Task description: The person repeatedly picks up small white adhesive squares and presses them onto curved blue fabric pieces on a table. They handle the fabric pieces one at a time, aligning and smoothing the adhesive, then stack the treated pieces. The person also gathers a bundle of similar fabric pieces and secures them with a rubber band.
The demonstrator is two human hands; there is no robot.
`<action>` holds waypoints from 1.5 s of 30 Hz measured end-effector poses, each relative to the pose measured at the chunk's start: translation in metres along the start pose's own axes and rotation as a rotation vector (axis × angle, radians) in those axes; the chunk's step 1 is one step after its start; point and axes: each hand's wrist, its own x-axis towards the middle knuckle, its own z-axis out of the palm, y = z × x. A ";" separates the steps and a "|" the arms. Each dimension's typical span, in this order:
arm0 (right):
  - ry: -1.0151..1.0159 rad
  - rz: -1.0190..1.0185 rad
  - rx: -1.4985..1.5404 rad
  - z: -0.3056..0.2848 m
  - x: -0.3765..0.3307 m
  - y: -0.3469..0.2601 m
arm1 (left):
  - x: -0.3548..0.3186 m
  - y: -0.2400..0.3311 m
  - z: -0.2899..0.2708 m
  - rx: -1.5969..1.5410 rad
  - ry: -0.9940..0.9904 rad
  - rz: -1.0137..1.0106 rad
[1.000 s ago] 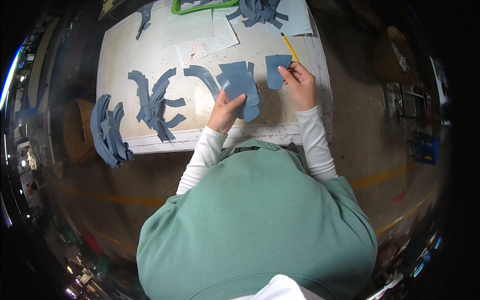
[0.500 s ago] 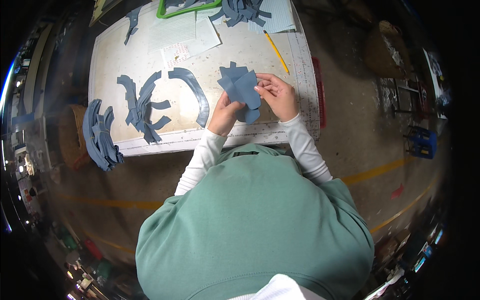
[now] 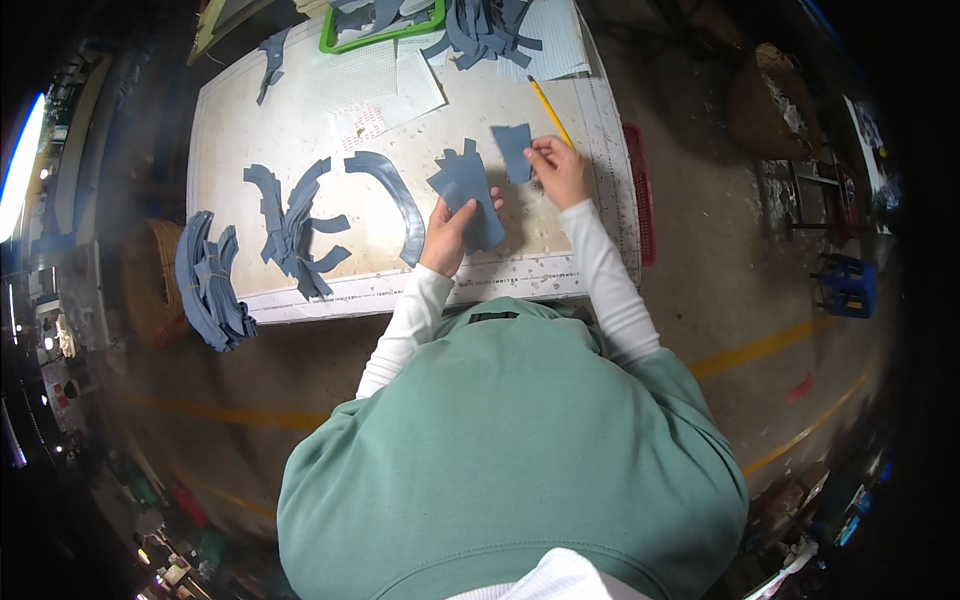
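Observation:
My left hand [image 3: 447, 232] is closed round a stack of blue-grey cut pieces [image 3: 468, 190], thumb on top, their ends fanned out at the far side. Between the thumb and fingers of my right hand [image 3: 557, 168] is a single blue-grey piece [image 3: 512, 150], held apart to the right of the stack. Whether these pieces are leather or cloth I cannot tell. Left of my left hand lies a curved blue-grey strip [image 3: 396, 195] on the table. Farther left are a spread bundle of strips [image 3: 292, 230] and a tied bundle of curved strips [image 3: 213, 285] overhanging the table's edge.
A white-topped table [image 3: 225, 130] carries paper sheets [image 3: 410, 85], a yellow pencil [image 3: 549, 108], a green-rimmed tray [image 3: 385, 37] and a heap of strips [image 3: 483, 35] at the back. A red basket [image 3: 639, 195] stands against the right edge. A blue stool [image 3: 845, 285] is on the floor.
My right hand has drawn one piece off the stack and moved it away to the right and up. The left hand keeps the rest. The view has shifted slightly.

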 end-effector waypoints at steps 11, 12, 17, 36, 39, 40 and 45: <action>0.164 -0.315 -0.570 0.006 0.038 0.032 | 0.028 0.003 -0.040 0.162 0.147 0.064; 0.186 -0.339 -0.547 0.008 0.033 0.027 | 0.030 0.004 -0.041 0.162 0.140 0.078; -0.133 -0.130 -0.071 0.037 -0.006 0.001 | 0.035 0.013 -0.036 0.183 0.134 0.123; -0.354 -0.065 0.120 0.039 -0.032 -0.033 | 0.041 0.025 -0.046 0.119 -0.168 -0.130; -0.228 -0.144 -0.073 0.044 -0.037 -0.030 | 0.045 0.024 -0.048 0.149 -0.153 -0.140; -0.179 -0.197 -0.124 0.045 -0.039 -0.029 | 0.045 0.021 -0.047 0.191 -0.128 -0.126; -0.041 -0.238 -0.244 0.035 -0.035 -0.023 | 0.055 0.014 -0.029 0.286 -0.146 -0.129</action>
